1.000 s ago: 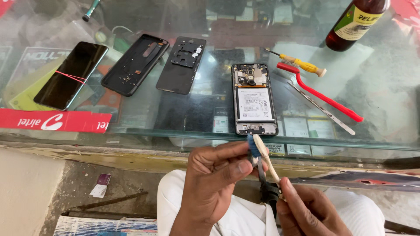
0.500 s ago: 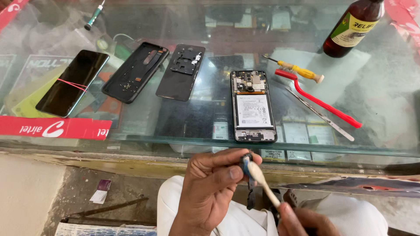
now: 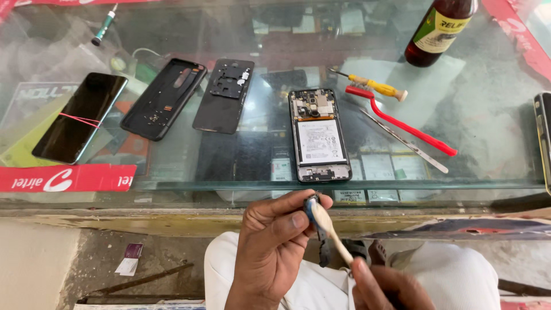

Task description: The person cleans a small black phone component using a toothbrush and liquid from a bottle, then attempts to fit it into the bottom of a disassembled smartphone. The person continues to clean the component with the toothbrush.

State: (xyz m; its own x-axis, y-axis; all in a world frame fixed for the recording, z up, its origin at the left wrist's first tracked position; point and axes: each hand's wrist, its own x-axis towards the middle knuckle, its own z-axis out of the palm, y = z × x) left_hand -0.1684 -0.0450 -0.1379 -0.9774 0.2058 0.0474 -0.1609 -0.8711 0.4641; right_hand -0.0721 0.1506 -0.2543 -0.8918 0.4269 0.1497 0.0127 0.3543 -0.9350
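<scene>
My left hand (image 3: 275, 241) pinches a small dark phone part with a blue edge (image 3: 311, 208) below the counter's front edge, over my lap. My right hand (image 3: 390, 287), low at the bottom edge, holds a pale thin stick (image 3: 333, 235) whose rounded tip rests against that part. Directly above them an opened phone (image 3: 319, 135) lies on the glass counter (image 3: 488, 115) with its battery and board exposed.
Left of the opened phone lie a black inner frame (image 3: 225, 95), a black back cover (image 3: 165, 97) and a phone with a red band (image 3: 80, 116). To its right lie a yellow screwdriver (image 3: 376, 87), a red tool (image 3: 402, 121), a metal strip (image 3: 404, 142) and a brown bottle (image 3: 439, 28).
Both hands dropped lower and slightly left in view. The stick's tip stays against the small part while my right hand slips toward the bottom edge.
</scene>
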